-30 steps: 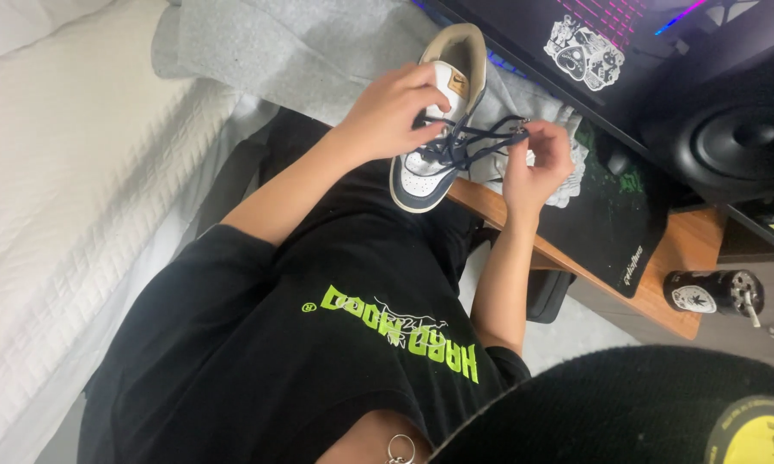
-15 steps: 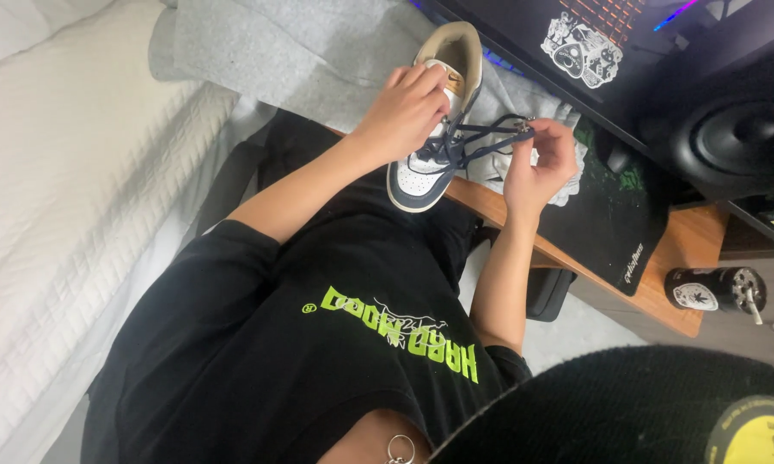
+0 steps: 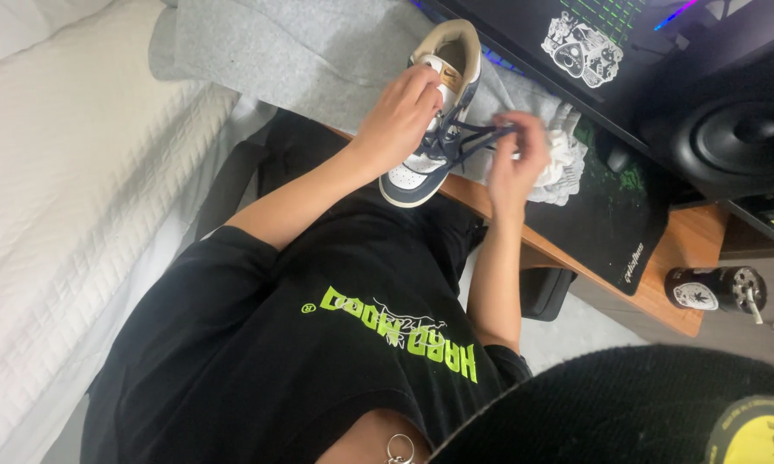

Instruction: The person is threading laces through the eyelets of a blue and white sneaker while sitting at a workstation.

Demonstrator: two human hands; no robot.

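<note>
The person sits with a sneaker (image 3: 434,112) held up in front of the chest, over the near edge of the wooden counter (image 3: 662,258). The shoe is white and dark navy with a tan collar; its toe points down toward the person's lap and its opening faces up and away.

The left hand (image 3: 400,116) wraps the sneaker's left side, its grip pressed around the upper, fingertips lying over the tongue and the top eyelets. The right hand (image 3: 520,159) is just to the right of the sneaker, its grip pinching the dark laces (image 3: 477,133), which run taut from the eyelets across the short gap to the fingers. Whether one lace end or both sit in that pinch cannot be told.

Behind the sneaker lies a grey garment (image 3: 301,51), spread across the far end of the counter and reaching toward the white quilted bed (image 3: 69,172), which is well to the sneaker's left. Right of the sneaker, partly hidden behind the right hand, is a bunched white cloth (image 3: 567,163), and beyond that a black mat (image 3: 610,215) with green markings. Further right of the sneaker stands a black speaker (image 3: 739,137), and near the counter's right corner lies a small black round tin (image 3: 700,288). Below the sneaker, the person's black shirt (image 3: 318,344) with green print fills the lower view.
</note>
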